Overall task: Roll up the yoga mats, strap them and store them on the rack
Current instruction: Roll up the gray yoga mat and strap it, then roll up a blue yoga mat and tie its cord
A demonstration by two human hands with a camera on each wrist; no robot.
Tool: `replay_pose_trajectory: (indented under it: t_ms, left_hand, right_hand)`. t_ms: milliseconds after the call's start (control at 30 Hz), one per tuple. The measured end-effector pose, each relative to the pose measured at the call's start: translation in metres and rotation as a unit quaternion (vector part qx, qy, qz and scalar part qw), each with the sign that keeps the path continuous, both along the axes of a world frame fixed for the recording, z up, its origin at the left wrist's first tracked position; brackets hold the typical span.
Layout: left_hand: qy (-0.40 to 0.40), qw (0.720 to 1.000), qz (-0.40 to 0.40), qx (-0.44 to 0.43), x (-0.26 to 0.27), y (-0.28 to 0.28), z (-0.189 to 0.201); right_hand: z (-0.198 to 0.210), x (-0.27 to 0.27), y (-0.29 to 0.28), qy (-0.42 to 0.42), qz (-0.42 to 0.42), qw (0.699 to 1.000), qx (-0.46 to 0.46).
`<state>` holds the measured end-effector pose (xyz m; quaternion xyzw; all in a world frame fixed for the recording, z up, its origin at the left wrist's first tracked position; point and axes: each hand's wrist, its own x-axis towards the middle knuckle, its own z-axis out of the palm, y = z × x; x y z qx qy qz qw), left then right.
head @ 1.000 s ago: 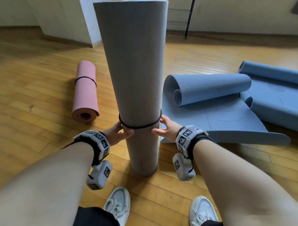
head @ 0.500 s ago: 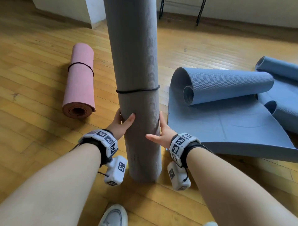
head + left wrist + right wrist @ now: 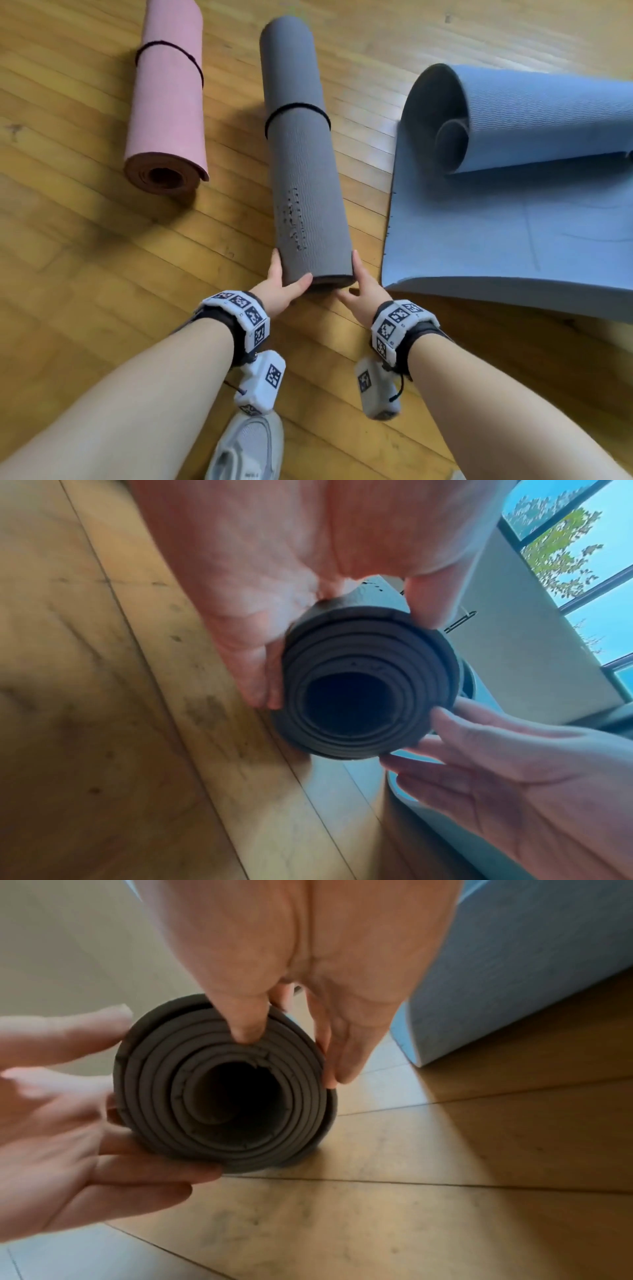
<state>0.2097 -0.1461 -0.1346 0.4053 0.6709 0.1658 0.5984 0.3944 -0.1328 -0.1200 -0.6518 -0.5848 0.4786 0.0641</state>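
The rolled grey mat [image 3: 308,171] lies on the wooden floor and points away from me. A black strap [image 3: 294,108] circles it past its middle. My left hand [image 3: 289,274] grips the near end, thumb over the top and fingers down the left side. My right hand [image 3: 349,274] rests straight fingers along the right side. In the right wrist view its thumb tip presses the spiral end face of the grey mat [image 3: 164,1069]. The left wrist view shows the same coiled end [image 3: 342,634] between both hands.
A strapped pink mat [image 3: 168,102] lies to the left, parallel to the grey one. A blue mat [image 3: 513,222], partly unrolled, is spread out on the right, its edge close to my right hand. My grey shoe [image 3: 246,448] is just behind my wrists.
The grey mat stood upright between my hands; now it lies flat on the floor. Both hands have slid down to its near end.
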Motion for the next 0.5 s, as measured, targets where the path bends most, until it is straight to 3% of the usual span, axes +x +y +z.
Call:
replay_pose_trajectory:
  t_ms: [100,267,400,500]
  left_hand:
    - [-0.025,0.998,0.051,-0.007,-0.006,0.006,0.000]
    - [-0.056,0.990,0.133,0.005,-0.023,0.015,-0.007]
    - [-0.098,0.954,0.282,0.037,-0.054,0.041,0.008]
    - [-0.047,0.939,0.332,0.077,-0.090,0.056,0.026]
  right_hand:
    - [0.010,-0.006,0.004,-0.035,0.031,0.999,0.019]
    - [0.028,-0.024,0.014,-0.022,0.064,0.998,0.012]
    - [0.045,-0.065,0.032,0.018,0.120,0.992,0.038]
    - [0.057,-0.099,0.051,0.041,0.131,0.989,0.047]
